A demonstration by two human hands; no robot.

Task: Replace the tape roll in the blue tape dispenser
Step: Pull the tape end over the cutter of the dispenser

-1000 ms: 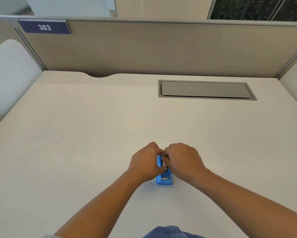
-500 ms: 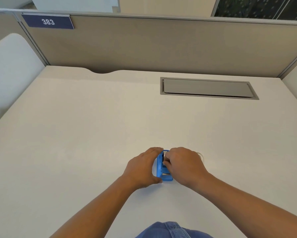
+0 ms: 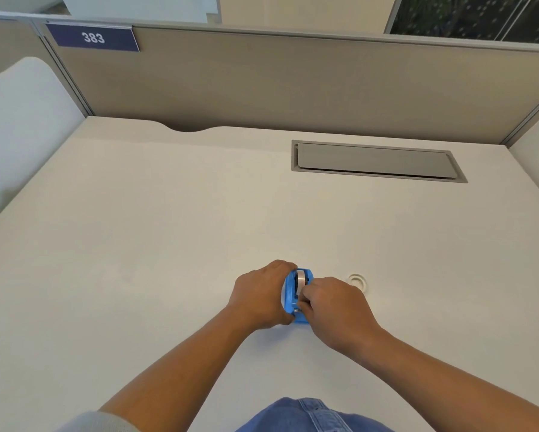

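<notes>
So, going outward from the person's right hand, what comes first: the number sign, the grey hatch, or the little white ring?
From the right hand:
1. White ring, on the desk just past the hand, slightly right.
2. Grey hatch, set in the desk farther back, to the right.
3. Number sign, up on the partition, far left.

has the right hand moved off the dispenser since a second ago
No. The right hand still pinches at the blue tape dispenser, as before. Judged against the grey cable hatch, it has hardly shifted; the camera moved.
</notes>
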